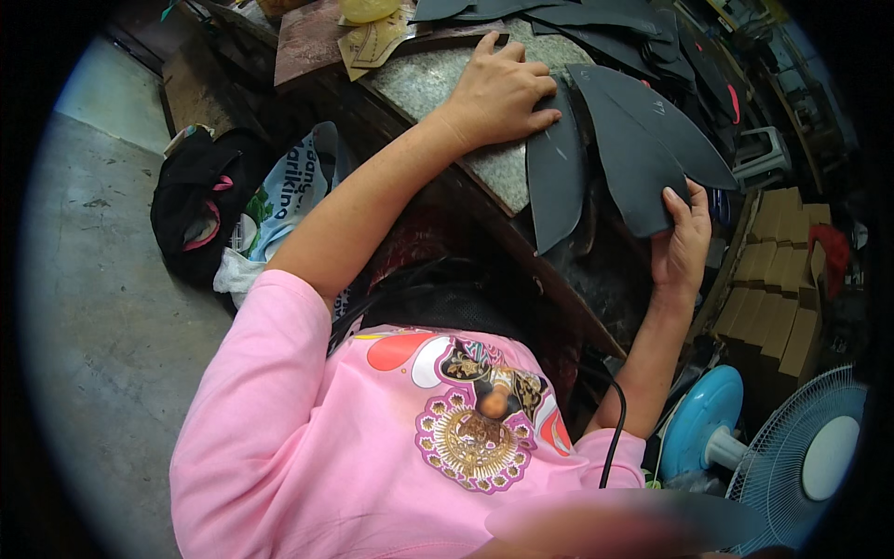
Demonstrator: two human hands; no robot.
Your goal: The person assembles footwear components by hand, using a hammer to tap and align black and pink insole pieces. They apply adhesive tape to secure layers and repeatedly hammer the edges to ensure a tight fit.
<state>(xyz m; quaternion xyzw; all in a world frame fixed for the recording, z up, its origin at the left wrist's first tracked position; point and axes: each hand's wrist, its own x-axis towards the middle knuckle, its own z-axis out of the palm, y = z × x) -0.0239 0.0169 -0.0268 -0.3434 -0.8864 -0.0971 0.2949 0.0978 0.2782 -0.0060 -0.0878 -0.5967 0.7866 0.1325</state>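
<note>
My left hand (503, 93) lies over a speckled stone slab (419, 79), fingers spread, the index fingertip by a dark strip (447, 43). Its thumb touches the edge of a leaf-shaped dark grey cut piece (559, 177) that overhangs the slab's near side. To the right, two more overlapping dark grey cut pieces, a front one (624, 149) and one behind it (684, 121), carry pale marks. My right hand (684, 233) pinches the lower end of the front piece, thumb on top; the other fingers are partly hidden.
More dark grey pieces (643, 37) are heaped at the back. Brown patterns (377, 42) lie at the far left of the slab. A black bag (200, 210) and a printed plastic bag (293, 191) sit left. Stacked cardboard boxes (768, 289) and a fan (805, 456) stand right.
</note>
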